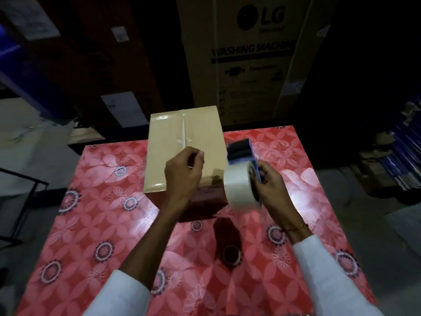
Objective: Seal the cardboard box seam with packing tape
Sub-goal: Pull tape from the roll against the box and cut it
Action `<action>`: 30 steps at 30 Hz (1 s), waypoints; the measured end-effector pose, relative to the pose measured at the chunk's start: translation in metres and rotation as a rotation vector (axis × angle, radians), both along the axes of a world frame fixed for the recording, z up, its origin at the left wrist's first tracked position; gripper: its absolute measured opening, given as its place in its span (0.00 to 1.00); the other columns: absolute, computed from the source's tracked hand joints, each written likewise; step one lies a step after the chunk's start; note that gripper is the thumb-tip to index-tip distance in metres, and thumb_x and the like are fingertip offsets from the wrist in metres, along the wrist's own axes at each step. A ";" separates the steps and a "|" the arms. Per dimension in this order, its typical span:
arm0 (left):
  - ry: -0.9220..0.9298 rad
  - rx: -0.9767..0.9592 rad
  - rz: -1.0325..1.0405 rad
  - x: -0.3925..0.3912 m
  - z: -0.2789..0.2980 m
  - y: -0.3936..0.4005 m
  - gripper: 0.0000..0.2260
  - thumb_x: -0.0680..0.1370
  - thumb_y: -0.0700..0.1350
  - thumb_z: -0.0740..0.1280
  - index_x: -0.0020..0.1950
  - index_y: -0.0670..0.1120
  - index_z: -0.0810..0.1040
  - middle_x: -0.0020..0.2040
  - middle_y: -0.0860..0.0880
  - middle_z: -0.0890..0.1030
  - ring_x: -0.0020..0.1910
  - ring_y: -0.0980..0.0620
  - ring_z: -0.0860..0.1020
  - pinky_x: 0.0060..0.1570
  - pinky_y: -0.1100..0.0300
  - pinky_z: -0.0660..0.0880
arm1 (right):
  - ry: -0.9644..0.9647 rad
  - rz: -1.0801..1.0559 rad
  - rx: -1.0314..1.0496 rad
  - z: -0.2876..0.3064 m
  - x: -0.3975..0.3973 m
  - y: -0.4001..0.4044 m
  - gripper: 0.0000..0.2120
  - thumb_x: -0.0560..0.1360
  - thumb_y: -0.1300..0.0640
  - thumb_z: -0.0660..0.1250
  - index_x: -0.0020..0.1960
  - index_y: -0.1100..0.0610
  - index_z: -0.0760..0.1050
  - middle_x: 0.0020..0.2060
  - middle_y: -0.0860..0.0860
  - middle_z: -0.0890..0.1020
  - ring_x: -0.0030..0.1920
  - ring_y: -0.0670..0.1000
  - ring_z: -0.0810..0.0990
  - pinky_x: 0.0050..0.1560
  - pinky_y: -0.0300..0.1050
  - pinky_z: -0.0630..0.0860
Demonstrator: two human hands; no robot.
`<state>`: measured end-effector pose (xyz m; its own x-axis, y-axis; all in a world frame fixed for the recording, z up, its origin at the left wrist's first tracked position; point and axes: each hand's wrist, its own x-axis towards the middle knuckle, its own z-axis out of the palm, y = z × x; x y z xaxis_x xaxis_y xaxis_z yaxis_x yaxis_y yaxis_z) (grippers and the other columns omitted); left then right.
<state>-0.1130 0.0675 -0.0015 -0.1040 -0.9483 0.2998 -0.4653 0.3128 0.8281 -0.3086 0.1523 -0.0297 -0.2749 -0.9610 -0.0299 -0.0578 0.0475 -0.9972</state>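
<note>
Your cardboard box (184,151) sits at the table's (102,224) far middle, its seam (184,131) running away from you. Left hand (184,176), fingers curled, rests on its near top; whether it pinches tape, I cannot tell. Right hand (270,185) clasps the tape dispenser (242,174) beside the box (light, rigid, roll slick). Hold the frame, not the roll.

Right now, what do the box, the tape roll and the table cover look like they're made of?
Box: plain brown cardboard, matte, with a folded flap seam on top.
Tape roll: pale plastic film, slightly glossy, probably clear packing tape.
Table cover: likely printed vinyl or oilcloth; its red floral surface shows shiny glare.
</note>
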 end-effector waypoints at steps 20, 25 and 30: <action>0.587 0.701 -0.119 0.082 0.003 -0.041 0.12 0.80 0.47 0.68 0.57 0.40 0.82 0.48 0.34 0.80 0.46 0.41 0.75 0.41 0.53 0.70 | -0.127 0.248 0.117 0.035 0.094 -0.100 0.15 0.83 0.59 0.64 0.69 0.54 0.76 0.64 0.56 0.79 0.55 0.50 0.83 0.46 0.38 0.82; 0.599 0.719 -0.157 0.077 -0.006 -0.049 0.13 0.80 0.46 0.67 0.58 0.38 0.82 0.50 0.33 0.80 0.48 0.39 0.75 0.51 0.46 0.68 | 0.248 0.316 0.063 0.042 0.094 -0.128 0.16 0.79 0.52 0.71 0.66 0.53 0.78 0.65 0.50 0.75 0.63 0.52 0.78 0.53 0.45 0.82; 0.549 0.764 -0.177 0.072 -0.008 -0.061 0.13 0.79 0.48 0.68 0.58 0.41 0.82 0.55 0.32 0.82 0.48 0.40 0.77 0.50 0.47 0.69 | 0.297 0.316 0.032 0.039 0.092 -0.149 0.02 0.78 0.58 0.71 0.47 0.54 0.82 0.62 0.53 0.78 0.60 0.55 0.81 0.59 0.47 0.79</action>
<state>-0.0405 0.0069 -0.0097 -0.2939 -0.8919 -0.3438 0.0507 -0.3737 0.9262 -0.2161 0.0032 0.0097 0.0314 -0.9992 -0.0246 -0.3582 0.0118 -0.9336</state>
